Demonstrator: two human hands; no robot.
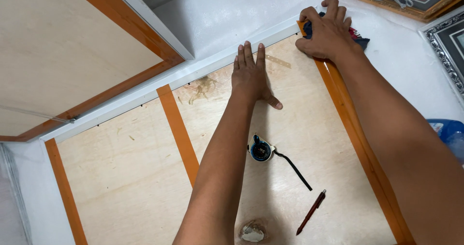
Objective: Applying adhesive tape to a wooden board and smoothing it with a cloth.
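Head view. A large plywood panel with orange wooden edging lies flat on the white bench, filling the lower frame. The left hand is open, palm and fingers pressed flat on the ply near its 12 o'clock edge, against the white strip. The right hand, at 1 o'clock, is closed over a dark cloth, bearing down on the panel's far corner. The cloth looks soft, light and crushable, best bunched in the whole fist. The panel appears stiff, broad and smooth-faced; probably awkward for one hand, it would be better taken by its framed edges. At 6 o'clock lie a tape measure and a red pen.
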